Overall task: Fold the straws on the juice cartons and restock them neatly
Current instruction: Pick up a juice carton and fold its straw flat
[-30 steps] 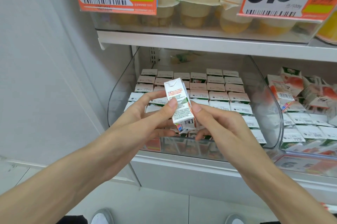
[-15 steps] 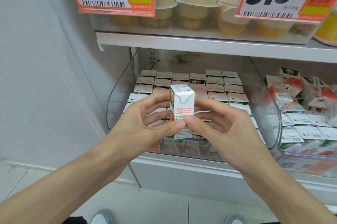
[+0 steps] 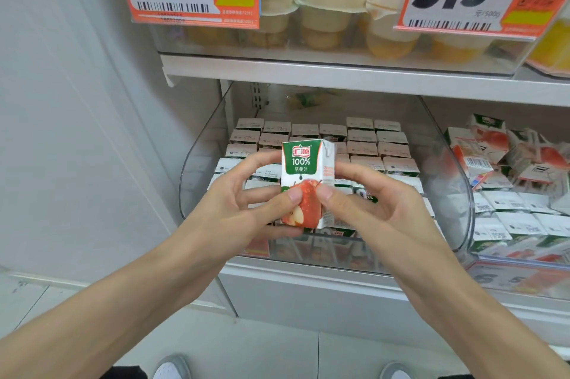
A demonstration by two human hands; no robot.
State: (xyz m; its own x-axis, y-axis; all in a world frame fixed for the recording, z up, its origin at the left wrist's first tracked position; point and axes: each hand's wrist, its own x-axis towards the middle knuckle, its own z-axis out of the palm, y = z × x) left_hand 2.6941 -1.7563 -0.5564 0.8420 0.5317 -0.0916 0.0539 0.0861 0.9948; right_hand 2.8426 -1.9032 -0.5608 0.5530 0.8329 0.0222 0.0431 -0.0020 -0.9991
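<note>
Juice carton (image 3: pixel 303 181): one, upright, gripped by left hand (image 3: pixel 243 209), right hand (image 3: pixel 370 212).

Both forearms (image 3: pixel 123 295) are bare right down to the left hand (image 3: pixel 243 209) and right hand (image 3: pixel 379 212), with short thumbnails. Below are a pale grey left shoe (image 3: pixel 171 368) and right shoe (image 3: pixel 396 371) with white toes, and dark trouser fabric (image 3: pixel 126 374).
</note>
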